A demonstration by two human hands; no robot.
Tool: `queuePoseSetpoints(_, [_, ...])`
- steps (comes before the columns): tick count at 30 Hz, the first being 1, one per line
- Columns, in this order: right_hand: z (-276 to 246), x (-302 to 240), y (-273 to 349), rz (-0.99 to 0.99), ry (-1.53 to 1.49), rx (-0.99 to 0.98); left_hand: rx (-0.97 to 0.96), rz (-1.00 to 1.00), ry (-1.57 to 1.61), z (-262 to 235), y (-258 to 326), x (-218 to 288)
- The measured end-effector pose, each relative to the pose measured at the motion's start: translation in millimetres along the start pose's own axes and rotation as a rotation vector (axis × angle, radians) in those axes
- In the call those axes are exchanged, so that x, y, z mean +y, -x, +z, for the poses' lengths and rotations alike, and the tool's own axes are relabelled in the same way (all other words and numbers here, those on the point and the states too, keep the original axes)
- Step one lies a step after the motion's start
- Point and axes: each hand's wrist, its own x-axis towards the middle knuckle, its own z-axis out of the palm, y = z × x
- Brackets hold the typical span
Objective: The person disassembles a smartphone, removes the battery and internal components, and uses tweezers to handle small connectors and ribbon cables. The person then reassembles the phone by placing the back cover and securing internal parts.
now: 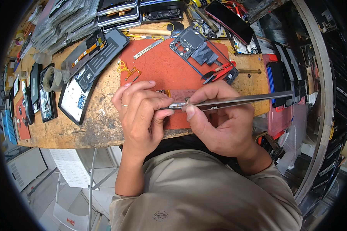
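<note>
My left hand [140, 113] pinches a slim, silver-edged phone part [176, 104] between thumb and fingers, just above the red mat [158, 73]. My right hand [229, 125] is closed on metal tweezers [254, 98], whose long body slants out to the right. Its thumb and forefinger meet at the right end of the slim part, and the fingertips cover the exact contact. Behind the part shows a brownish, label-like surface [183, 94], with an orange flex cable at its left end. Orange flex pieces [133, 73] lie on the mat beyond my left fingers.
Beyond my hands are a dark phone frame [189, 42], red-handled pliers [221, 71] and a metal ruler [150, 48]. Opened phone shells [98, 57] lie at left, near a tape roll [53, 79]. Wrapped parts [61, 29] and phone trays [117, 11] stack up behind. More phones [279, 81] stand right.
</note>
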Motion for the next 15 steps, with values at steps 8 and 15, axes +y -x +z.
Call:
queuePoseSetpoints(8, [-1.8,0.7,1.3,-0.041,0.05,-0.029,-0.005,-0.004,-0.003,-0.3,-0.1,0.7])
queuePoseSetpoints(15, [-3.1,3.6,-0.5,-0.065,0.051,-0.044,-0.008,-0.003,-0.002,-0.9,-0.3,0.5])
